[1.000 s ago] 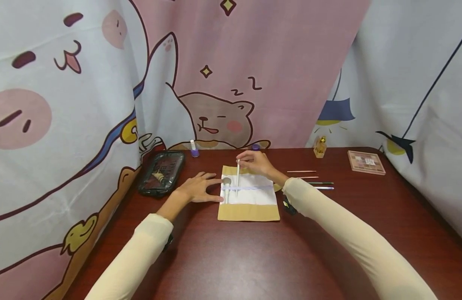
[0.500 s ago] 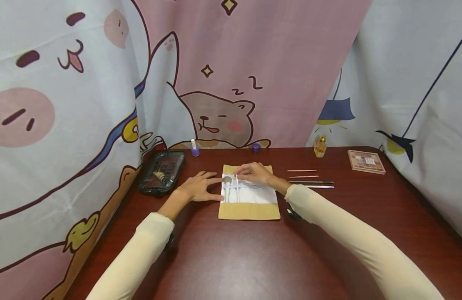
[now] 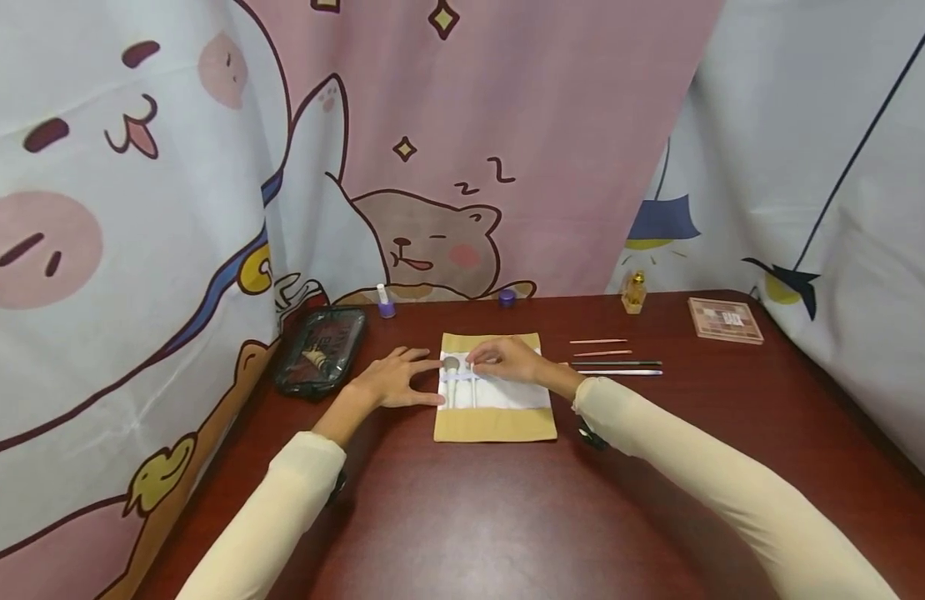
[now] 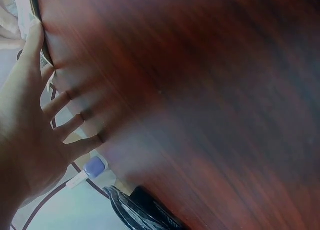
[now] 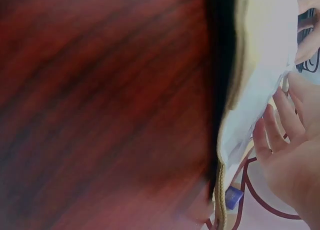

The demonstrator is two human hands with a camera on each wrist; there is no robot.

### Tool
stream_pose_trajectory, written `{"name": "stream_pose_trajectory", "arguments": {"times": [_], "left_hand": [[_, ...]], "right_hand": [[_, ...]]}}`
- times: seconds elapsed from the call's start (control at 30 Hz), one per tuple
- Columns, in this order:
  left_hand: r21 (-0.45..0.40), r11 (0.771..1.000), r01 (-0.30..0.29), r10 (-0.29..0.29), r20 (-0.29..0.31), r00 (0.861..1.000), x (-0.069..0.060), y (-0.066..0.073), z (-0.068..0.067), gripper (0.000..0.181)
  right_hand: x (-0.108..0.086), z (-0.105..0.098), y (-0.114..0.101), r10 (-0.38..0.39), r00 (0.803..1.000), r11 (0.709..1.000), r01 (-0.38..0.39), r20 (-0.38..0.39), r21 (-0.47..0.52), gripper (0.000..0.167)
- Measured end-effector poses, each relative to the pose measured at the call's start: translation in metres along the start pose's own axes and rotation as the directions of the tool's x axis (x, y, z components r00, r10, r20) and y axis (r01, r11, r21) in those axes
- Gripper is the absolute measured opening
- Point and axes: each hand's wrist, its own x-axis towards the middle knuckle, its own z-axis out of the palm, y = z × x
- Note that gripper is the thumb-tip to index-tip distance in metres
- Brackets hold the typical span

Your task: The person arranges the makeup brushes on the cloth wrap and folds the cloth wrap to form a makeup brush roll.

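A yellow and white cloth pouch point(image 3: 496, 425) lies unfolded on the table. My left hand point(image 3: 391, 379) is spread, thumb and index finger resting on the pouch's left edge. Beside them a thick brush point(image 3: 451, 383) lies under the lilac strap. To its right, my right hand point(image 3: 507, 359) pinches the upper end of a thin white brush point(image 3: 474, 393), which lies along the white part. The left wrist view shows the left hand point(image 4: 30, 125) with straight fingers; in the right wrist view, the right hand point(image 5: 295, 140) is low over the cloth.
Several thin sticks point(image 3: 616, 363) lie right of the pouch. A black clear-topped case point(image 3: 320, 352) is at left. Along the back stand a purple bottle point(image 3: 386, 305), a purple jar point(image 3: 507, 297) and a gold bottle point(image 3: 634, 293); a palette point(image 3: 725, 321) lies at far right.
My right hand has lowered toward the pouch, and the thin brush, earlier held more upright, now lies along the cloth. The left hand has kept its place at the edge.
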Motion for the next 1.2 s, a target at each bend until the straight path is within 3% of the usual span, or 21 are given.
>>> {"name": "stream_pose_trajectory", "arguments": {"times": [0.2,0.47,0.73,1.2], "left_hand": [[-0.003,1.000,0.006,-0.006,0.003,1.000,-0.001,-0.001,0.002,0.085],[-0.010,1.000,-0.002,0.002,-0.007,1.000,-0.003,0.000,0.004,0.085],[-0.006,1.000,0.009,-0.009,0.000,1.000,-0.001,-0.001,0.005,0.087],[-0.005,1.000,-0.004,0.004,-0.022,1.000,-0.002,0.001,0.000,0.086]], "right_hand": [[-0.005,0.001,0.001,-0.060,0.997,0.995,0.057,-0.041,-0.084,0.019],[-0.012,-0.007,0.000,-0.068,0.997,0.997,0.068,-0.026,-0.027,0.024],[-0.024,-0.029,0.003,0.005,0.999,1.000,-0.006,-0.043,-0.031,0.023],[-0.068,-0.080,0.020,0.106,0.988,0.993,-0.111,-0.108,-0.044,0.026]]}}
